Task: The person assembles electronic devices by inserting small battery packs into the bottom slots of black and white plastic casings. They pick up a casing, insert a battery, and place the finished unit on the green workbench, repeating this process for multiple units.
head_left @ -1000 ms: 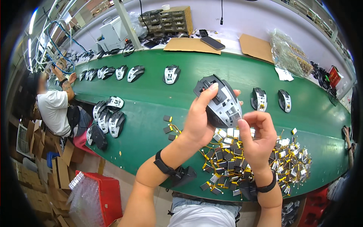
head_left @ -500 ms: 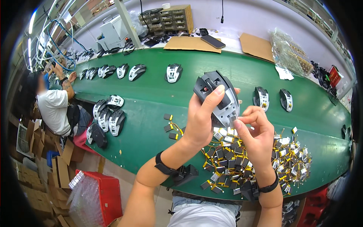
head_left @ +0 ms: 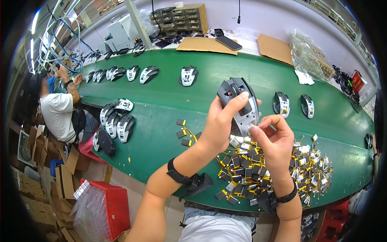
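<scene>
A long green conveyor belt (head_left: 169,101) is running across the room, curving with the lens. Along its far edge, cardboard sheets (head_left: 201,43), a dark phone (head_left: 228,42) and a crinkled clear bag (head_left: 310,56) are lying on a pale bench, with a parts cabinet (head_left: 181,18) standing behind. Computer mouse shells (head_left: 117,121) are sitting in clusters near the belt's left near edge, in a row (head_left: 121,74) further back, and two more (head_left: 294,105) toward the right. A heap of small batteries with yellow leads (head_left: 282,173) is spreading along the near edge. Another person in a white shirt (head_left: 56,115) is sitting at the left end, beside cardboard boxes (head_left: 44,181) and a red crate (head_left: 111,201).

The left hand (head_left: 219,125) is gripping a grey and black mouse shell (head_left: 240,105) above the belt's middle, underside facing up, thumb pressed across it. The right hand (head_left: 276,141) is pinching its fingertips together at the shell's lower edge; what they are holding is too small to tell.
</scene>
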Demonstrator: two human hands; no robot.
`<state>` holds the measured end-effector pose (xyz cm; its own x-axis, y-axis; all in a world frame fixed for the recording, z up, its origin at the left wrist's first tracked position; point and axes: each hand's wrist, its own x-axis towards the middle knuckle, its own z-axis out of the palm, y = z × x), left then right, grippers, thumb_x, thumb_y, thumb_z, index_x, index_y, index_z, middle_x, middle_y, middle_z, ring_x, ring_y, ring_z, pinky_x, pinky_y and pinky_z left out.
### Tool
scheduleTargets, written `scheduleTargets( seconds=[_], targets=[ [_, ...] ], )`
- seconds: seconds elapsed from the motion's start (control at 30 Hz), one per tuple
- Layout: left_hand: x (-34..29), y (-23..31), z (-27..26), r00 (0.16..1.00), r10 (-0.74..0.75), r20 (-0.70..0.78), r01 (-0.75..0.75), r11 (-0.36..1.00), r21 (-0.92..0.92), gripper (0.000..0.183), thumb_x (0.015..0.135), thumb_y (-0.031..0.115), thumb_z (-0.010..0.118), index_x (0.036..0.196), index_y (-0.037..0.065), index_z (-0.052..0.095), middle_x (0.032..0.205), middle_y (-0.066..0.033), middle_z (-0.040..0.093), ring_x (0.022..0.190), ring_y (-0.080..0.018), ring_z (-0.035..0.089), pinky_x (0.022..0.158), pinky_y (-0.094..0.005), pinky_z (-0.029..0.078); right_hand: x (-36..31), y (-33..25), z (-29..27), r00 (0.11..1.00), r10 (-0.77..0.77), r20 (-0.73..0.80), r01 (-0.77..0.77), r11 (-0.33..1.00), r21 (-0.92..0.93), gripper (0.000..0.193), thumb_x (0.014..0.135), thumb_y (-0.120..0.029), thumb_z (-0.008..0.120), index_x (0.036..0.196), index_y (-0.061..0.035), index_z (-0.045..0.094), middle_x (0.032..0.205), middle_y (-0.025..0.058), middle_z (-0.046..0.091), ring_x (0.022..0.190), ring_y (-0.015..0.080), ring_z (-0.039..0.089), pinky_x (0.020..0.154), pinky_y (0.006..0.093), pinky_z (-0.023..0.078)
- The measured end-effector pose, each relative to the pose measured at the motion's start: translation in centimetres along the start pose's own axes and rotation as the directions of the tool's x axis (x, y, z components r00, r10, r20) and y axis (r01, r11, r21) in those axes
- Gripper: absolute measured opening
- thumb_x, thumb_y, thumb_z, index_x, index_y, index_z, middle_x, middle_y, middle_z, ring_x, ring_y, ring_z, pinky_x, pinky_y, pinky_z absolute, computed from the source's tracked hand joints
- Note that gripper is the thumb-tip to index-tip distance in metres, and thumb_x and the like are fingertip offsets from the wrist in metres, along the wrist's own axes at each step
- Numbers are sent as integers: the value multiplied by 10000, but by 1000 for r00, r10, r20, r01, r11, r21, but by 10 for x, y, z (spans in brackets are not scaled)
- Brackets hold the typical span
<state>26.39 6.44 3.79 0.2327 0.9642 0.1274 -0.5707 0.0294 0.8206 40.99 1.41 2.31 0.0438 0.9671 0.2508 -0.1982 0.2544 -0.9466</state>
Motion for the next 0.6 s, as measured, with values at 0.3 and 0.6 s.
scheduleTargets(
  seconds=[0.3,0.6],
  targets=[
    [5,7,-7,985,-141,98,148,987,-62,357,958,339,502,1070,13,595,1040,-212,681,856,-247,699,779,-381,583,10,-14,-12,954,-178,240,247,923,-295,171,732,54,756,865,30,650,880,69,626,716,87,617,650,223,527],
    [3,-6,-3,979,-168,113,164,986,42,308,920,301,604,1029,13,585,936,-143,688,770,-183,687,706,-315,582,11,-13,-21,941,-225,252,324,815,-481,218,700,28,771,838,-1,605,786,40,611,665,121,589,644,233,497]
  ],
)
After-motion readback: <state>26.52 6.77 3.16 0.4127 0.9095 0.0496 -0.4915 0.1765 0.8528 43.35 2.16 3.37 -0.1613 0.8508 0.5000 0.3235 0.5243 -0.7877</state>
